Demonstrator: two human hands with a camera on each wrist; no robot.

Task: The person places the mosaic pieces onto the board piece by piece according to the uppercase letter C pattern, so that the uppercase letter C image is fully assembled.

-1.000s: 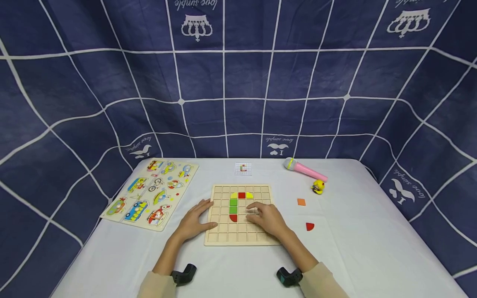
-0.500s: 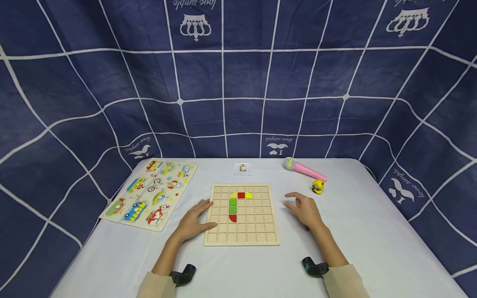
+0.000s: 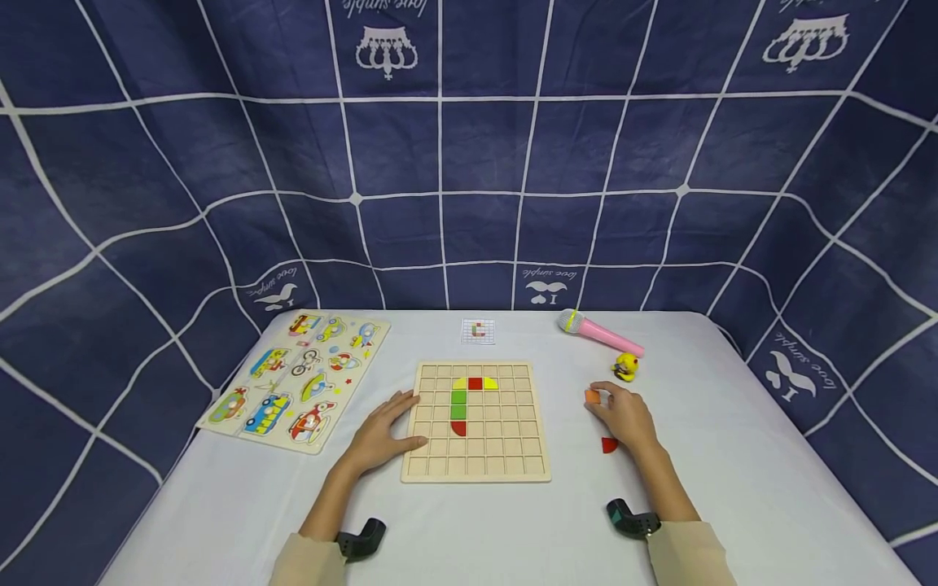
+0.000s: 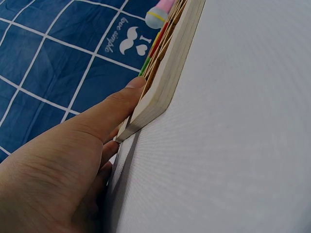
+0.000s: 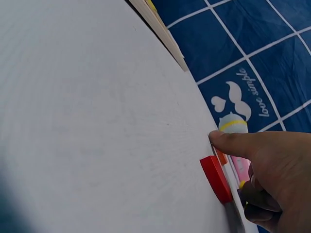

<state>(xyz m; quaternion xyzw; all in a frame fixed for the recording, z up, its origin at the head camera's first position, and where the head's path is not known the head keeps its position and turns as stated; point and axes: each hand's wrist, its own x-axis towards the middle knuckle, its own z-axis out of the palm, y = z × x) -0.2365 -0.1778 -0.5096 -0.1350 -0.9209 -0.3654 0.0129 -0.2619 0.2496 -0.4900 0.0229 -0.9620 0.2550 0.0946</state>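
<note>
Head view: my left hand (image 3: 381, 435) lies flat against the left edge of the wooden grid board (image 3: 476, 468), fingers straight, thumb on the near-left side, holding nothing. Board carries yellow (image 3: 490, 383), red (image 3: 475, 383) and green (image 3: 458, 404) pieces plus a red quarter piece (image 3: 458, 428) below the green ones. My right hand (image 3: 623, 415) is on the white table (image 3: 733, 488) right of the board, fingertips at the orange square piece (image 3: 592, 396); can't tell from this view whether it is pinched or only touched. Red quarter-circle piece (image 3: 609, 444) lies on the table, partly under my wrist. Yellow duck toy (image 3: 625, 367) and pink toy microphone (image 3: 601, 333) sit just beyond my right hand. Vehicle peg puzzle (image 3: 296, 378) lies at far left, small pattern card (image 3: 478, 331) behind the board.

Left wrist view: left hand (image 4: 63, 170) open, thumb (image 4: 121, 99) pressed along the board's (image 4: 170, 73) side wall. Microphone (image 4: 160, 12) tip visible past the board.

Right wrist view: right hand (image 5: 277, 179), thumb (image 5: 238, 143) extended and touching the orange piece (image 5: 221, 156); other fingers loosely curled, not around anything I can see. Red piece (image 5: 216, 178) sits on the table just beside the orange one, near my palm. Board corner (image 5: 163, 36) well apart at top.
</note>
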